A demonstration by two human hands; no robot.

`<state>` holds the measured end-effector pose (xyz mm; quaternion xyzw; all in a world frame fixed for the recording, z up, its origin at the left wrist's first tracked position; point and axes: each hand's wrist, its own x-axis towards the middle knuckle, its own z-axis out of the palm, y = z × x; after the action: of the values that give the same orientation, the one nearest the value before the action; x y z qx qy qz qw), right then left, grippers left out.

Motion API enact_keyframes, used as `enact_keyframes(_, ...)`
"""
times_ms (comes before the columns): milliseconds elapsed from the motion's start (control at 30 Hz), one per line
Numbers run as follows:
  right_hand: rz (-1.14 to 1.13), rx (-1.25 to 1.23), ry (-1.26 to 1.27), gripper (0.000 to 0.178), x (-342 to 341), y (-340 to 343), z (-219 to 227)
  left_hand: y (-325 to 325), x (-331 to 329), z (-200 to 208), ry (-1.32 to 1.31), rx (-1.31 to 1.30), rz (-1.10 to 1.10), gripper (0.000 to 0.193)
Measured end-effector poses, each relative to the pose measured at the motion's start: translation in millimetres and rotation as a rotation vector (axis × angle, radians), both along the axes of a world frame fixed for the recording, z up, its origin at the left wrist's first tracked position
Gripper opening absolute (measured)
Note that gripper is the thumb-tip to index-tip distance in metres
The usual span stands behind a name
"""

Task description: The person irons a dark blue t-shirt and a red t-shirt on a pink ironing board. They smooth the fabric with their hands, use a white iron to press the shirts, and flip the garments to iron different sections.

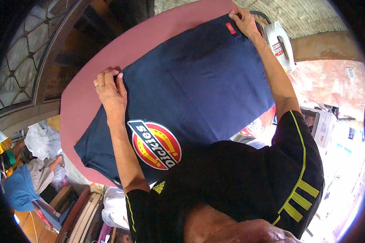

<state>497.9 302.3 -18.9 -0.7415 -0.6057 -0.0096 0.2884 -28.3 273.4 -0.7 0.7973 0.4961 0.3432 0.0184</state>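
One navy garment (207, 77) spread flat on pink board (83, 85); long axis diagonal, lower left to upper right, round emblem (157, 145) toward the lower-left end, small red label (230, 28) at the upper-right corner. Left hand (110, 93): grip pinched on the far edge. Right hand (246, 25): grip pinched on the corner by the label. Cloth extends from both toward the wearer. White iron (286, 46) near right forearm; left forearm and torso cover part of the cloth. Plastic bag (42, 139) left of the board.
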Motion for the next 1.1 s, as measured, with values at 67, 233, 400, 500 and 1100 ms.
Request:
enact_keyframes(67, 0.063, -0.005, 0.056, 0.031, 13.0, 1.8, 0.7, -0.2, -1.9, -0.9, -0.059, -0.023, -0.001, 0.011)
enact_keyframes(233, 0.144, 0.101, 0.105, 0.022, -3.0, -1.0, 2.6, -3.4, -3.8, -2.3, -0.168, -0.089, 0.049, 0.01)
enact_keyframes(400, 0.365, 0.049, -0.041, 0.018, 3.9, -2.9, 17.8, -2.7, -0.8, -3.3, -0.127, -0.077, 0.052, 0.01)
enact_keyframes(500, 0.272, -0.077, 0.078, 0.022, 8.1, 1.3, 19.8, -1.3, -1.0, -4.0, -0.12, -0.059, 0.049, 0.009)
enact_keyframes(1100, 0.398, -0.028, 0.267, 0.029, 11.7, 7.4, 17.8, -10.3, 100.6, 25.8, 0.273, 0.145, 0.086, 0.021)
